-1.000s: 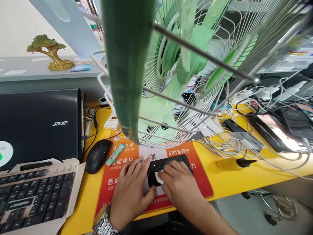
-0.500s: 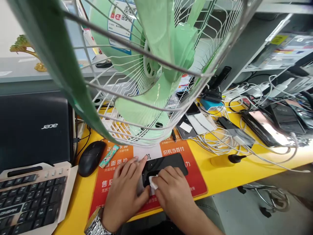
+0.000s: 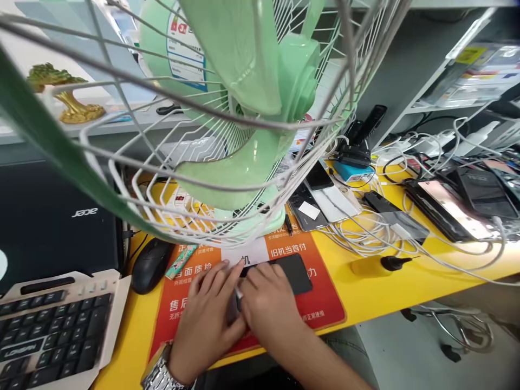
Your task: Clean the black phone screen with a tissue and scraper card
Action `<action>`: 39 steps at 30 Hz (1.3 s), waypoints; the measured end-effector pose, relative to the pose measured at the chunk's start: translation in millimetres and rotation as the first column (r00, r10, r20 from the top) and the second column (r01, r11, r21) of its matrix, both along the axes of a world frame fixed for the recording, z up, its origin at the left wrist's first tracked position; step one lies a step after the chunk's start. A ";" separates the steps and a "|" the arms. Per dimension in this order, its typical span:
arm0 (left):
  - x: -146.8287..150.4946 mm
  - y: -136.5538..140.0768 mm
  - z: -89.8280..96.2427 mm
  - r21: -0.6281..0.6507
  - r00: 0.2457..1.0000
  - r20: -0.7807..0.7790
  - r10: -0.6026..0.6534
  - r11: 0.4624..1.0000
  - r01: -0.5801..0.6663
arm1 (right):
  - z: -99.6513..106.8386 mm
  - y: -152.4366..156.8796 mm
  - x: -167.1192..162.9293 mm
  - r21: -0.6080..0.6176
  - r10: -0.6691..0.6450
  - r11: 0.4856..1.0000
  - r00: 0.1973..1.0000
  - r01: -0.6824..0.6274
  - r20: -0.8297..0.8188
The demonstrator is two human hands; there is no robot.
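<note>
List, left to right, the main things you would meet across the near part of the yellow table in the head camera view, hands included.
Beige-framed keyboard, black computer mouse, left hand, right hand, bottle with a black nozzle. The black smartphone is left out: the hands overlap it.

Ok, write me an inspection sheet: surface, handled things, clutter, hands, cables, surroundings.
Surface: yellow table bearing a red mat.
Handled things: black phone on the mat; white wad, mostly hidden.
Clutter: keyboard, mouse and laptop at left; black-tipped bottle at right.
Hands: left hand at the phone's left end; right hand over the phone, holding the wad.
Cables: white cables heaped right of the mat.
Surroundings: green fan beyond the hands; gold tree beyond the laptop.
</note>
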State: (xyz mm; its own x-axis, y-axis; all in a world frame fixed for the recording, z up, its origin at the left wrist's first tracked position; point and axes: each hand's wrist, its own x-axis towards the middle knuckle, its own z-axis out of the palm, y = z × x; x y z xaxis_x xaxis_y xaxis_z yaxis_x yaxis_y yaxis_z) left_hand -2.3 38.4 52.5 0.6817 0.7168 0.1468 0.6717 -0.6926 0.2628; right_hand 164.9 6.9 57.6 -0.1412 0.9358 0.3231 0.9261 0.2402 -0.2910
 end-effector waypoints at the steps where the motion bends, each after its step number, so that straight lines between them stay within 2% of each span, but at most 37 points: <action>1: 0.0 0.1 -0.3 0.000 1.000 0.001 0.000 1.000 0.000 | 0.1 -3.9 -0.4 -0.003 0.024 1.000 1.000 -0.024 -0.007; 4: 0.9 0.6 0.3 -0.017 1.000 0.002 0.011 1.000 -0.011 | -3.1 -20.5 31.9 0.002 -0.009 1.000 0.998 0.009 -0.055; 7: 1.7 1.0 2.1 -0.037 1.000 0.001 0.021 0.999 -0.021 | -8.4 -33.4 81.1 0.041 -0.144 0.988 0.986 0.147 -0.080; 9: 1.4 1.0 2.6 -0.035 1.000 -0.001 0.026 0.999 -0.026 | -11.1 -35.1 95.6 0.060 -0.213 0.974 0.975 0.217 -0.069; 12: -0.1 0.9 1.1 -0.023 1.000 -0.003 0.019 1.000 -0.019 | -12.9 -28.9 73.2 0.080 -0.207 0.974 0.976 0.213 -0.068; 15: -1.5 1.0 -2.3 -0.003 1.000 0.003 0.014 1.000 -0.014 | -13.4 -23.1 29.8 0.069 -0.077 0.994 0.995 0.082 -0.070; 17: -1.9 1.2 -4.3 0.011 1.000 0.010 0.017 1.000 -0.017 | -13.8 -25.8 17.4 0.049 0.019 0.999 0.997 -0.016 -0.072; 20: -2.0 1.5 -5.3 0.023 1.000 0.011 0.019 1.000 -0.019 | -14.7 -38.2 40.4 0.049 0.041 0.998 0.992 -0.035 -0.122; 23: -1.5 1.3 -3.8 0.013 1.000 0.001 0.018 1.000 -0.018 | -14.9 -42.9 82.1 0.088 -0.093 0.990 0.985 0.106 -0.145; 25: -1.1 1.0 -2.6 -0.004 1.000 0.000 0.021 1.000 -0.021 | -14.2 -33.9 92.1 0.116 -0.189 0.973 0.976 0.201 -0.108; 28: -1.2 0.7 -2.6 -0.008 1.000 -0.002 0.021 1.000 -0.021 | -11.6 -10.0 64.2 0.120 -0.196 0.972 0.979 0.201 -0.052; 31: -2.1 0.7 -5.0 0.006 1.000 -0.010 0.013 1.000 -0.013 | -7.6 4.2 18.7 0.098 -0.050 0.994 0.999 0.050 -0.005; 33: -2.9 0.8 -6.8 0.018 1.000 -0.012 0.013 1.000 -0.013 | -6.1 0.5 6.6 0.076 0.040 0.996 0.999 -0.040 0.005; 36: -3.5 0.8 -7.5 0.021 1.000 -0.014 0.020 1.000 -0.020 | -7.6 -18.5 31.1 0.056 0.036 0.998 0.998 -0.033 -0.055; 39: -2.8 0.5 -5.5 -0.008 1.000 -0.008 0.023 1.000 -0.023 | -10.7 -31.6 76.7 0.097 -0.124 0.986 0.988 0.133 -0.093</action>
